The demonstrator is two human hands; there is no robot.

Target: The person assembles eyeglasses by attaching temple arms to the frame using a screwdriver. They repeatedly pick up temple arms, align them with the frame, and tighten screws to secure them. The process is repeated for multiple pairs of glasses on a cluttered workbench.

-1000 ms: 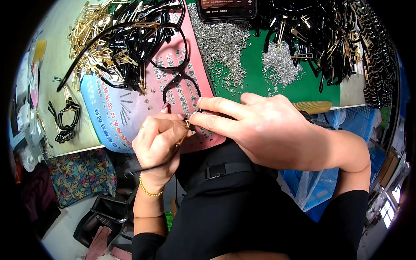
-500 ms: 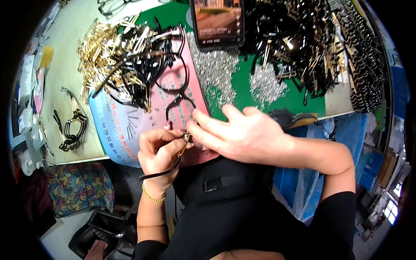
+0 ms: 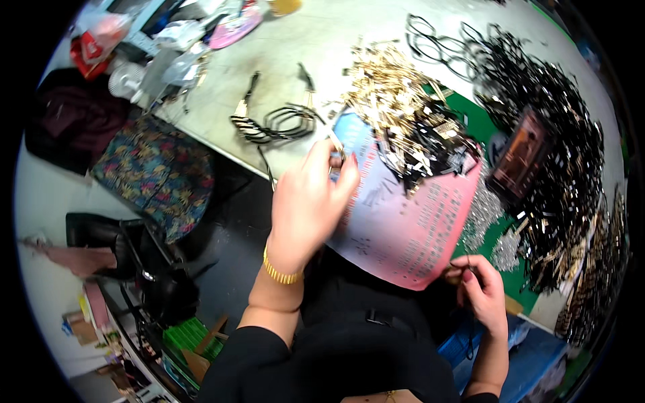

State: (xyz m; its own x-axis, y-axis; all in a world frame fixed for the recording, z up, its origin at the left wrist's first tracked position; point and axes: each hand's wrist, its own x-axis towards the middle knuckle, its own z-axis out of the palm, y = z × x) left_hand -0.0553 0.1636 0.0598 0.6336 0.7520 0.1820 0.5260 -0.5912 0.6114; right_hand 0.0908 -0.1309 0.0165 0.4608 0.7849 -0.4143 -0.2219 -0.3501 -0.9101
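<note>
While pinching a thin gold piece (image 3: 336, 142) between thumb and bent fingers of the left hand (image 3: 309, 195), holding it by the left edge of a printed sheet (image 3: 376, 235), just right of black spectacle frames (image 3: 275, 124) on the pale table (image 3: 295, 40). Too blurred at the fingertips to name more exactly. Curling the fingers of the right hand (image 3: 485, 295) just right of the sheet's near end; cannot tell whether gripping anything. Beyond the left hand, with gold-coloured parts (image 3: 383, 77) heaped at the sheet's far end. Farther right, with silver bits (image 3: 482, 211) spread on a green mat (image 3: 463, 104), near a phone (image 3: 521, 154) and a long black heap (image 3: 574, 201).
</note>
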